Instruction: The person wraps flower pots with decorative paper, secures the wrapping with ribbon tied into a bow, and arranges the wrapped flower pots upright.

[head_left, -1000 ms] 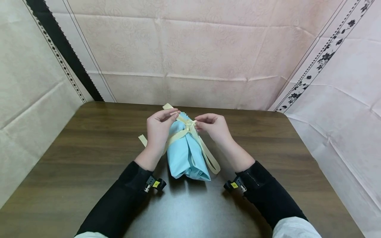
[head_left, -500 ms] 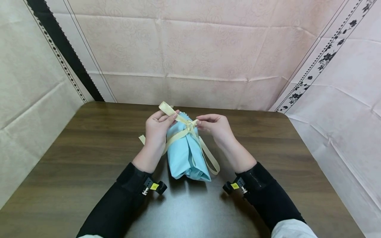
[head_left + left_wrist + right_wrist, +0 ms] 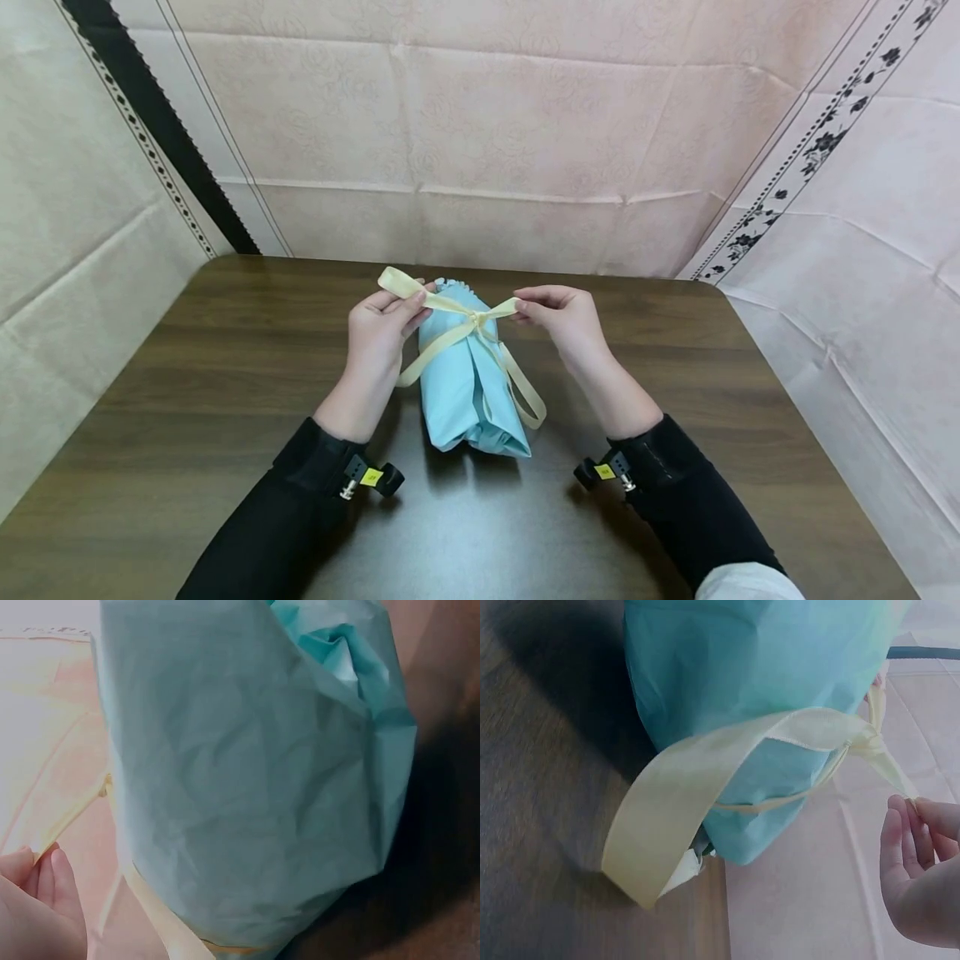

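Observation:
A light-blue wrapped bundle lies on the table, its far end gathered into a ruffle. Cream ribbon goes around it and is knotted on top near that end. On the left, my left hand pinches one length of ribbon between thumb and fingers, a free end sticking out beyond them. Opposite, my right hand pinches the other length, and the ribbon stretches from hand to hand through the knot. In the right wrist view, a wide ribbon loop hangs at the bundle's side. The bundle's underside is hidden.
The brown wooden table has its far edge just behind the bundle. Pale patterned cloth hangs behind it and at both sides. A small camera is strapped on each black sleeve.
Both hands have moved apart, the left to the left and the right to the right. The ribbon between them is drawn out straighter, and the loop at the right has shrunk slightly.

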Demonstrator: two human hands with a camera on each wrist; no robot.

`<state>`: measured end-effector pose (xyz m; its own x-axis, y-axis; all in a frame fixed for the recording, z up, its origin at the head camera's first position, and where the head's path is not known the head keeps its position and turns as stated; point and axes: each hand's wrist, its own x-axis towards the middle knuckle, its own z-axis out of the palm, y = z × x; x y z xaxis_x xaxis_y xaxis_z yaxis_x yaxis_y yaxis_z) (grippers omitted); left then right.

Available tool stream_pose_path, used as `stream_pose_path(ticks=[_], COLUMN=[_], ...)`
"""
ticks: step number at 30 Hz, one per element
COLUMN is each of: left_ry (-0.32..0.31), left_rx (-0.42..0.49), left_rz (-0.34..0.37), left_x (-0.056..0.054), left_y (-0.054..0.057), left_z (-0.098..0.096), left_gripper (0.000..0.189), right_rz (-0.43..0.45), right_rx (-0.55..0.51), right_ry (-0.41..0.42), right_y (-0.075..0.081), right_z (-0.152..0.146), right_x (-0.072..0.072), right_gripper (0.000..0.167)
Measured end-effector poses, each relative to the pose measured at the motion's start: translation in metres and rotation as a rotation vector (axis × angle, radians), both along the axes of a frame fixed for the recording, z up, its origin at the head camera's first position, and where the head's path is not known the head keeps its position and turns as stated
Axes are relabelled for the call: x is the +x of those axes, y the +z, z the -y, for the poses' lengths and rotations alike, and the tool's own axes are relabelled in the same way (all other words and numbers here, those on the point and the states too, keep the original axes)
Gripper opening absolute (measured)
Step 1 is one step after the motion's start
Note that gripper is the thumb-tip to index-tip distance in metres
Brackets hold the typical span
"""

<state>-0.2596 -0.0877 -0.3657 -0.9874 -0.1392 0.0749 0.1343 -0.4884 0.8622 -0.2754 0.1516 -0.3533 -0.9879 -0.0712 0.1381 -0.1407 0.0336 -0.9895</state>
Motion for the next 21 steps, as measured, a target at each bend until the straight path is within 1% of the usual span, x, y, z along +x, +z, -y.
stream_pose_path(ticks=[4,7,11,14,18,21], left_ry=[-0.024,-0.032,-0.02,-0.011,-0.005,-0.006], left_rx=[0.043,0.067,0.084,0.092,0.087,0.075], left_rz=[0.004,0.016,0.05,0.079,0.095,0.092], left_x=[0.004,0.006,0.007,0.008,0.009,0.01], left_y=[0.001,0.003,0.005,0.004,0.003,0.002], left_z=[0.004,0.007,0.009,0.011,0.014,0.018], left_gripper=[0.022,0.014,0.02,0.021,0.015,0.016], right_rz=[0.015,0.023,0.025,0.028,0.041,0.052], right_rx=[-0.029,-0.078,-0.161,-0.194,-0.224,-0.255], right_ry=[-0.026,-0.047,-0.072,-0.087,-0.105,-0.113], right_y=[0.001,0.001,-0.001,-0.003,-0.005,-0.007], right_z=[-0.005,-0.009,-0.014,-0.016,-0.019,-0.019], right_x=[0.002,0.004,0.004,0.006,0.008,0.008], right_gripper=[0.027,0.028,0.028,0.024,0.016,0.014])
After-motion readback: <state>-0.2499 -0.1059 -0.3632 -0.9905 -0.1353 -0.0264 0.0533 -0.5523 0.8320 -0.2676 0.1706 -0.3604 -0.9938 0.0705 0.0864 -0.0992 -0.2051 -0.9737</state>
